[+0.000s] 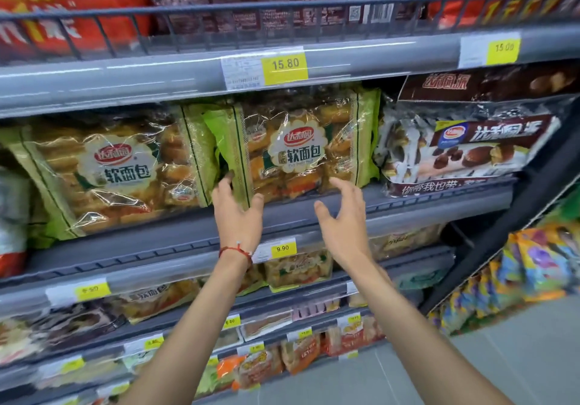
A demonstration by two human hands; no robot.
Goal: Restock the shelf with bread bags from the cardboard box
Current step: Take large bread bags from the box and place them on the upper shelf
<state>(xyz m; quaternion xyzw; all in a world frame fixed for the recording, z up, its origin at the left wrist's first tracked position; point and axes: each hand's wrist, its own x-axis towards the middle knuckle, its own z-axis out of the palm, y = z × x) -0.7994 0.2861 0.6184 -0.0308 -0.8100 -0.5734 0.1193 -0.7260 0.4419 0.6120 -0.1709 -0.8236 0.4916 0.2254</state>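
Observation:
A green-edged clear bread bag [298,150] stands upright on the grey middle shelf [408,205], under the 15.80 price tag. My left hand [237,213] is at the bag's lower left corner, fingers spread, fingertips touching or just off its edge. My right hand [343,216] hovers in front of its lower right corner, fingers apart and holding nothing. A second bread bag of the same kind [113,172] leans to the left on that shelf. The cardboard box is out of view.
A brown chocolate-pie bag [464,150] sits right of the bread bag. Red packs fill the wire-railed top shelf [282,12]. Lower shelves hold smaller bread packs and price tags [282,248]. Colourful snack bags [533,266] hang on a rack at right, above grey floor [502,357].

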